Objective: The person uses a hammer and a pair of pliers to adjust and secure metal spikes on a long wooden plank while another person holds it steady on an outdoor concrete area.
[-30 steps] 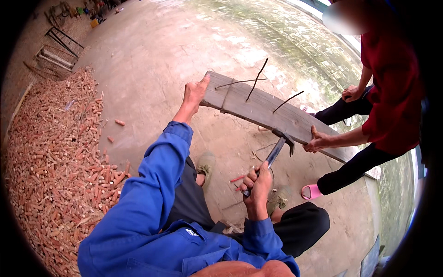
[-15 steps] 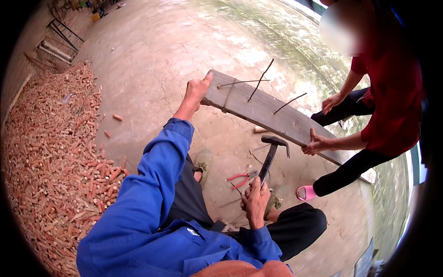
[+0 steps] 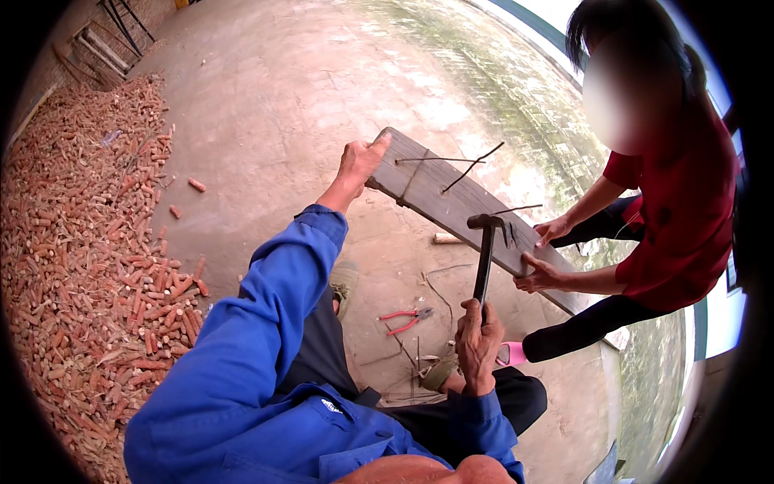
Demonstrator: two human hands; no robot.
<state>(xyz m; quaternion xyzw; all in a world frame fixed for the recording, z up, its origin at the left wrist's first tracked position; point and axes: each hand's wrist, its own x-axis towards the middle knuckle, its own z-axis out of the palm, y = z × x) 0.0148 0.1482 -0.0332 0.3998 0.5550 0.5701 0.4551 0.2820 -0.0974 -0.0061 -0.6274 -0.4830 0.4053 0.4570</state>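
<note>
My left hand (image 3: 357, 169) grips the far left end of a long grey wooden plank (image 3: 431, 184), thumb on top. A wire loop is wrapped round the plank near that end, and thin dark metal rods (image 3: 476, 165) stick up from its face. In my right hand (image 3: 479, 343) is a claw hammer (image 3: 484, 270), held by its handle with the head up. The hammer head overlaps the plank's near edge in view; I cannot tell whether they touch. A co-worker in red (image 3: 677, 234) has both hands on the plank's right part.
Red-handled pliers (image 3: 408, 319) lie on the ground between my feet, with bent wire (image 3: 439, 294) and thin rods nearby. A large heap of corn cobs (image 3: 97, 266) covers the left side. A short wooden piece (image 3: 446, 238) lies under the plank. The co-worker's pink slipper (image 3: 510, 352) is close to my right hand.
The hammer has risen to the right and now overlaps the plank. The co-worker's farther hand has come down onto the plank. My left hand still grips the plank's end.
</note>
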